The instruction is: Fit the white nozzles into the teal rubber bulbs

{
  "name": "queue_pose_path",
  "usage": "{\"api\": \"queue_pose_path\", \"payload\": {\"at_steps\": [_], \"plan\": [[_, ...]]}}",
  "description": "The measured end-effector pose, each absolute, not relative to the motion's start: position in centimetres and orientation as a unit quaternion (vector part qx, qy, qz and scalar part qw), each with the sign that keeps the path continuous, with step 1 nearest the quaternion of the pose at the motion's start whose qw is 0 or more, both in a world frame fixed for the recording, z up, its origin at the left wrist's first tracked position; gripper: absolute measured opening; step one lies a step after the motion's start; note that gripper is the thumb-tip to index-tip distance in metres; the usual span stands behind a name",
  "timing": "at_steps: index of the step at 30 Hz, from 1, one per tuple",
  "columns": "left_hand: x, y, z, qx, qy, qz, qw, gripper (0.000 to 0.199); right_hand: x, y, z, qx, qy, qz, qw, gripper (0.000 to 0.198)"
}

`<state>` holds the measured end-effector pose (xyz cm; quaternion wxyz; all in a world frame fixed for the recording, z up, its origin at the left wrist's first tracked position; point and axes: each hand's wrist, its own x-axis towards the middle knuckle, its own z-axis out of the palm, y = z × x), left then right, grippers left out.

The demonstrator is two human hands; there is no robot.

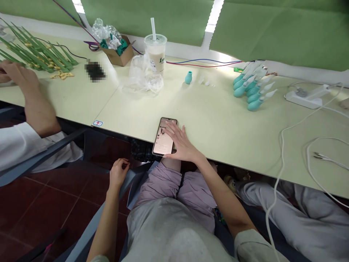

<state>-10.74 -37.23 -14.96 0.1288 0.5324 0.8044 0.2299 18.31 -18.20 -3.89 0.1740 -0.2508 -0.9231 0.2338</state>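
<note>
A smartphone (pixel 164 140) with a lit screen lies at the table's front edge, its lower end at the rim. Over its right side my right hand (pixel 181 142) is spread, fingertips at the screen and thumb by the bottom edge. The hand does not wrap around the phone. My left hand (pixel 118 174) rests by the chair's armrest (pixel 131 176), below table height, with its fingers curled in and nothing visible in them.
Behind the phone stand a drink cup with a straw (pixel 156 54), a plastic bag (pixel 145 76) and a small cardboard box (pixel 118 54). Turquoise bulb blowers (pixel 253 91) and a power strip (pixel 307 96) with a white cable are right. Another person's arm (pixel 35 94) is left, near green stalks (pixel 40 54).
</note>
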Motion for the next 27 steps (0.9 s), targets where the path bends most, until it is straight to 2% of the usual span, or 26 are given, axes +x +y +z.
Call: {"api": "queue_pose_path", "payload": {"at_steps": [5,12,20,22,25,27], "plan": [[-10.65,-37.17,-14.90,0.524,0.805,0.239,0.142,0.014,18.24,-18.15,-3.97,-0.287,-0.908,0.234,0.195,0.082],[-10.61,-37.17,-14.98,0.508,0.815,0.230,0.157,0.014,18.34,-18.14,-3.60,-0.257,-0.918,0.250,0.169,0.097],[-10.68,-37.24,-15.26,0.497,0.823,0.228,0.155,0.016,18.30,-18.00,-3.76,-0.285,-0.906,0.250,0.188,0.087],[-10.79,-37.26,-15.42,0.498,0.819,0.238,0.157,0.017,18.35,-17.91,-3.78,-0.289,-0.902,0.253,0.196,0.076],[-10.98,-37.24,-15.68,0.509,0.801,0.267,0.167,0.018,18.45,-17.77,-3.94,-0.314,-0.888,0.253,0.219,0.046],[-11.04,-37.17,-15.78,0.513,0.793,0.280,0.173,0.019,18.52,-17.70,-4.09,-0.336,-0.876,0.254,0.237,0.039]]}}
